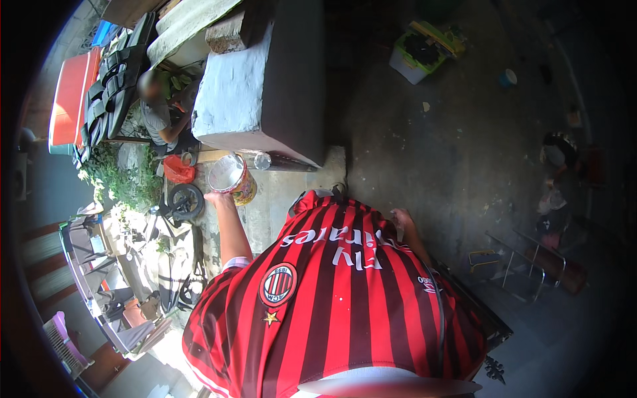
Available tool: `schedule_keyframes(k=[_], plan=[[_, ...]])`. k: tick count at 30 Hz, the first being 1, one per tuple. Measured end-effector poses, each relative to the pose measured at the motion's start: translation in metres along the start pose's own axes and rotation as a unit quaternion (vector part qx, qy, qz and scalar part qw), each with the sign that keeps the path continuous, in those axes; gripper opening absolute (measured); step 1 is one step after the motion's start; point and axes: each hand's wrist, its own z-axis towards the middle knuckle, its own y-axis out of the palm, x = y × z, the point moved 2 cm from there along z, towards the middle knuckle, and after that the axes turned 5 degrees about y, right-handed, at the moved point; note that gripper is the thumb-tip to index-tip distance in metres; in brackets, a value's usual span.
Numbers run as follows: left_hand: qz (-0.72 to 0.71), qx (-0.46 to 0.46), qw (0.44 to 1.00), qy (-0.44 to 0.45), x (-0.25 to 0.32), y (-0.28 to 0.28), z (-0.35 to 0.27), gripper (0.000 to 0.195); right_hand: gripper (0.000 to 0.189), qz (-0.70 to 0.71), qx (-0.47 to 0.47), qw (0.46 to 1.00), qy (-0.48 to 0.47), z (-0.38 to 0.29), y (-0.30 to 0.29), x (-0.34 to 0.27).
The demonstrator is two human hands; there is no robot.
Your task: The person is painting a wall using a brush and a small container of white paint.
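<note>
My left hand [218, 198] grips the near rim of a paint bucket [245, 191]. The bucket has a colourful printed outside and a pale, smeared inside, and it tilts with its mouth towards the upper left. To its right, close by, is the end of a round post [262, 160]. My right hand [402, 218] is by the right side of my red-and-black striped jersey [338, 278], partly hidden by the cloth. Its fingers look bent, but I cannot tell whether they hold anything.
A white-topped wall [229, 99] stands ahead, with a person [161, 117] sitting beyond its left side. A red plastic bag [178, 169] and a small wheel [185, 201] lie left of the bucket. A lidded tub [415, 57] and a metal-framed stool [532, 266] stand on the shaded floor.
</note>
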Motion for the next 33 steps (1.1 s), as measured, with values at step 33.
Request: schedule_keyframes(k=[33], plan=[[-0.021, 0.137, 0.99, 0.032, 0.017, -0.06, -0.002, 0.069, 0.017, -0.099, -0.092, 0.99, -0.033, 0.003, 0.01, -0.042]])
